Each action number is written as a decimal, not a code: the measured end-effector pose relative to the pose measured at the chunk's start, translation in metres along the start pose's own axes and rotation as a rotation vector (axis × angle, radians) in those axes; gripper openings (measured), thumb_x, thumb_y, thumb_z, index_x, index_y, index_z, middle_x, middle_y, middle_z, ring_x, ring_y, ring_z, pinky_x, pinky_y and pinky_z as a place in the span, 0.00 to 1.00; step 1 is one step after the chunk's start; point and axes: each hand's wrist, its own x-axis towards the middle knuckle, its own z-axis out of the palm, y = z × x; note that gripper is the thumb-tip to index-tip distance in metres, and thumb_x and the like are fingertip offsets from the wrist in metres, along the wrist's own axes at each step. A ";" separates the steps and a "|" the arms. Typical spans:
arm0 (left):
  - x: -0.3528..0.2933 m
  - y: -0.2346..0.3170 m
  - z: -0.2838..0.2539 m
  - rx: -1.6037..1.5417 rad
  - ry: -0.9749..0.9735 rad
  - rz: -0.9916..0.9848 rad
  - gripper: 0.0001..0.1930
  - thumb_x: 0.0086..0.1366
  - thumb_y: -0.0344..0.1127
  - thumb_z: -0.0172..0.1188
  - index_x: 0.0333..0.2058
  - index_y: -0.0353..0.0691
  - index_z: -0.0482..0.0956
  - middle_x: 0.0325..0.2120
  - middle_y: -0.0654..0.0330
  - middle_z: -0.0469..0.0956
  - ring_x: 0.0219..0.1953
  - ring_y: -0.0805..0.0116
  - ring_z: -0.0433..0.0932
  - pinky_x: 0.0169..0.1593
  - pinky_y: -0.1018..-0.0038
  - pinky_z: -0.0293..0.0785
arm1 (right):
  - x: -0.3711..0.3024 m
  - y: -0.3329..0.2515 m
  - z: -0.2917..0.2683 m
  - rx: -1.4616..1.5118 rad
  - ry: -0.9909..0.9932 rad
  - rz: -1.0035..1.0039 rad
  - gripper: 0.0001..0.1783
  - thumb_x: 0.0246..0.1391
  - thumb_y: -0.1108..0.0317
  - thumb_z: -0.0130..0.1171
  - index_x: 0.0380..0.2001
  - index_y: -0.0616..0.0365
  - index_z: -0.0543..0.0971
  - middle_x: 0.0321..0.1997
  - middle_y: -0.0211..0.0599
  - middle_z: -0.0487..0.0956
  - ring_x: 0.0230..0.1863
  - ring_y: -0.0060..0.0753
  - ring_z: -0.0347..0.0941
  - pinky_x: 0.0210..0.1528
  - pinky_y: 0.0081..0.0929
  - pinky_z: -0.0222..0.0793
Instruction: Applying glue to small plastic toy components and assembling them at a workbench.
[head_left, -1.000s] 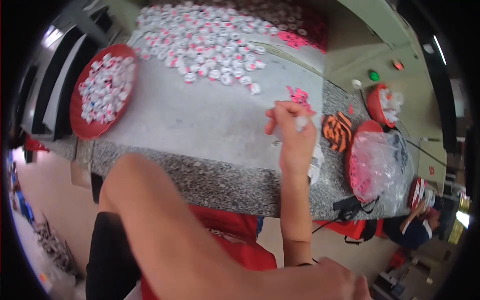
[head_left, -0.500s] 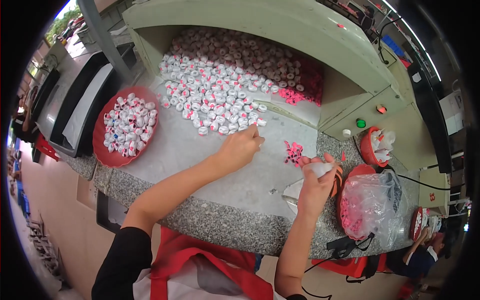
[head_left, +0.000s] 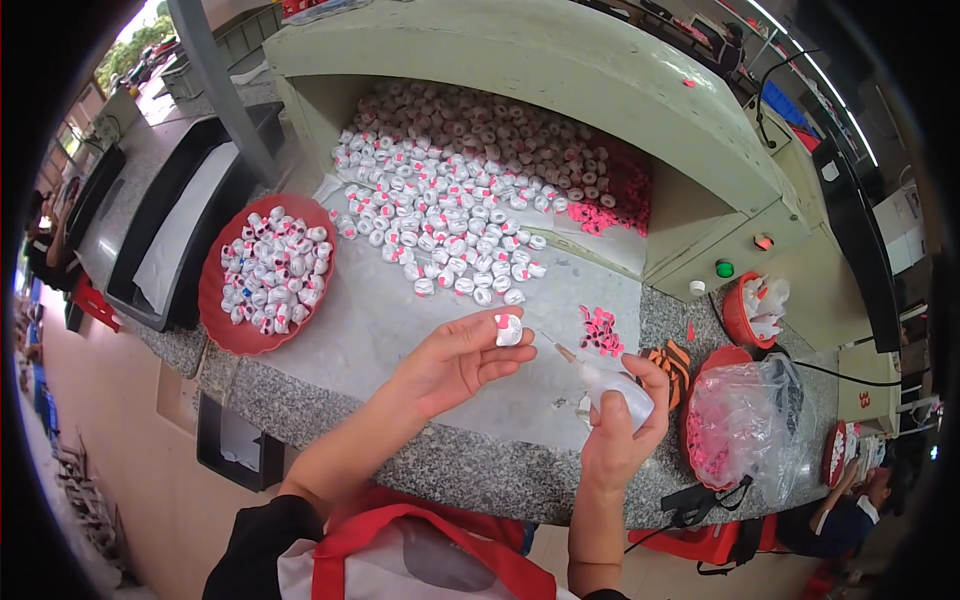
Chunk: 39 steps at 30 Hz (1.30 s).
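Between the thumb and fingers of my left hand is a small white rounded piece with a pink patch. My right hand is wrapped round a translucent squeeze bottle. The bottle's thin needle tip points toward the white piece, with a gap between them. Beyond my hands, many similar white pieces lie spread on the white sheet and inside the pale green cabinet. A little heap of pink pieces with dark spots sits just past the bottle.
A red bowl of white pieces stands at the left, beside a black tray. At the right are an orange-and-black striped thing, a red bowl with pink pieces under clear plastic and a small red basket. The green cabinet rises behind.
My left hand has come back from the spread of pieces, now holding a white piece palm up. My right hand has turned the squeeze bottle, its tip now toward the left hand.
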 end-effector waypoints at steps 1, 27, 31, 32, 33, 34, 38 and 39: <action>-0.001 -0.001 0.002 -0.007 0.002 0.004 0.19 0.59 0.28 0.49 0.50 0.35 0.62 0.44 0.45 0.67 0.40 0.61 0.74 0.43 0.76 0.74 | -0.003 0.001 0.001 -0.075 0.013 -0.052 0.17 0.41 0.68 0.55 0.36 0.64 0.69 0.26 0.30 0.69 0.20 0.16 0.63 0.21 0.12 0.57; -0.009 -0.013 0.010 0.881 0.085 0.488 0.21 0.51 0.17 0.55 0.46 0.30 0.67 0.37 0.56 0.71 0.40 0.70 0.72 0.43 0.77 0.72 | -0.027 0.014 0.010 -0.386 -0.024 -0.333 0.13 0.40 0.70 0.54 0.31 0.66 0.70 0.30 0.38 0.70 0.30 0.25 0.66 0.34 0.20 0.63; -0.011 -0.013 0.013 0.963 0.110 0.533 0.22 0.50 0.17 0.55 0.47 0.30 0.67 0.37 0.57 0.71 0.39 0.71 0.72 0.43 0.77 0.73 | -0.029 0.015 0.008 -0.417 -0.076 -0.358 0.12 0.41 0.71 0.54 0.31 0.66 0.70 0.29 0.37 0.71 0.29 0.24 0.66 0.32 0.18 0.63; -0.011 -0.013 0.015 0.962 0.119 0.541 0.22 0.50 0.17 0.55 0.46 0.29 0.67 0.37 0.56 0.71 0.40 0.70 0.72 0.43 0.76 0.73 | -0.029 0.015 0.008 -0.407 -0.079 -0.361 0.12 0.41 0.71 0.54 0.31 0.66 0.70 0.29 0.37 0.71 0.29 0.23 0.66 0.32 0.18 0.63; -0.011 -0.013 0.016 0.961 0.128 0.549 0.21 0.50 0.17 0.55 0.46 0.28 0.67 0.37 0.56 0.71 0.40 0.70 0.72 0.43 0.76 0.73 | -0.029 0.015 0.008 -0.407 -0.079 -0.360 0.12 0.41 0.71 0.54 0.31 0.66 0.70 0.29 0.37 0.71 0.29 0.23 0.66 0.32 0.18 0.63; -0.012 -0.013 0.017 0.961 0.128 0.548 0.21 0.50 0.17 0.55 0.46 0.28 0.67 0.37 0.56 0.71 0.40 0.70 0.72 0.43 0.76 0.73 | -0.029 0.016 0.008 -0.409 -0.075 -0.362 0.12 0.41 0.71 0.54 0.31 0.66 0.70 0.29 0.37 0.71 0.29 0.23 0.66 0.32 0.18 0.63; -0.012 -0.014 0.016 0.918 0.157 0.493 0.18 0.51 0.16 0.54 0.42 0.27 0.68 0.37 0.54 0.70 0.41 0.68 0.72 0.44 0.75 0.73 | -0.028 0.017 0.008 -0.433 -0.069 -0.379 0.12 0.40 0.71 0.54 0.30 0.66 0.70 0.29 0.37 0.71 0.29 0.24 0.66 0.32 0.18 0.63; -0.012 -0.013 0.016 0.938 0.130 0.518 0.17 0.51 0.15 0.54 0.42 0.27 0.68 0.37 0.54 0.70 0.41 0.67 0.72 0.44 0.74 0.73 | -0.027 0.016 0.008 -0.433 -0.068 -0.378 0.12 0.40 0.71 0.54 0.30 0.66 0.70 0.29 0.37 0.71 0.29 0.24 0.66 0.32 0.18 0.63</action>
